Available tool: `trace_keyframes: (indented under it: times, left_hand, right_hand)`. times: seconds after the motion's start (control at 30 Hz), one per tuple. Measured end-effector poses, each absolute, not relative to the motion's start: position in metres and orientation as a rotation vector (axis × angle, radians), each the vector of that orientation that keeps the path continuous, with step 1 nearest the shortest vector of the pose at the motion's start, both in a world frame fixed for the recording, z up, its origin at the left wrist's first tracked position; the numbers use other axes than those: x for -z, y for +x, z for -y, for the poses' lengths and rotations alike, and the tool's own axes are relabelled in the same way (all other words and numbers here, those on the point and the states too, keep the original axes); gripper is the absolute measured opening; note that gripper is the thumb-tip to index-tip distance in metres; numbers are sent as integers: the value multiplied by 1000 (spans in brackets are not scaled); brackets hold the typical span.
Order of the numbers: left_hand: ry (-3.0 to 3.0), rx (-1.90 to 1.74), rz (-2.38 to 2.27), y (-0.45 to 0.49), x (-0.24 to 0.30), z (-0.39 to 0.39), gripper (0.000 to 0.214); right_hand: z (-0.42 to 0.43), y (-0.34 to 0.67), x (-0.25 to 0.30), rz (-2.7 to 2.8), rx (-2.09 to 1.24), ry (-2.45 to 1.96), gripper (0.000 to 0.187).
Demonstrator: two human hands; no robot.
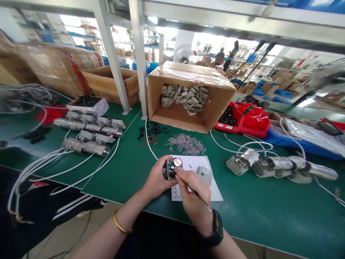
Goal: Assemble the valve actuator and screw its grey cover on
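My left hand (156, 179) is closed around a small open housing (170, 173) with a black body, coloured wires and a round pale disc inside. In my right hand (198, 208) is a thin, dark, pen-like tool (198, 197), gripped like a pencil. Its tip points into the housing, but my fingers hide the exact contact. Under both hands lies a white sheet (215, 194), with a grey cover (205, 175) and several small round parts (175, 194) on it. Just beyond is a pile of screws (185, 144).
A cardboard box (215, 82) of grey covers lies on its side behind the screws. Finished-looking metal units with white cables (87, 126) stand left; more metal units (283, 165) lie right. Black parts (151, 129) are scattered near a metal post (138, 54). Red bins (253, 129) stand back right.
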State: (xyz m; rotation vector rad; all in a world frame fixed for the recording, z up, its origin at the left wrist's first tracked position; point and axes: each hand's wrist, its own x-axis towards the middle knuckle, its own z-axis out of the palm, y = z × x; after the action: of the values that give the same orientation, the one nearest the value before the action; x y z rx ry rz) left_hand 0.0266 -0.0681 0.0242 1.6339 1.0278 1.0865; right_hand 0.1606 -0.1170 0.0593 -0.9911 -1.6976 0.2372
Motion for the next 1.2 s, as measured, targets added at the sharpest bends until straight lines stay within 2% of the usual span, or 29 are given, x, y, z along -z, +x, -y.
trace_keyframes:
  times: [0.17,0.3,0.87,1.2]
  left_hand:
    - [1612,-1114,-1015,27,-20,64,62]
    - [1586,-1114,-999,27,-19,63,64]
    - [1570,-1143,-952,25,-19,61,65]
    - [1674,-1244,-925,29,-11,64,63]
  right_hand:
    - [117,153,-53,1821,39,-924,32]
    - [114,151,-50,1837,150,-901,32]
    - [107,149,-41,1850,193,-933,33]
    - [104,161,-34,1902,317,-995,21]
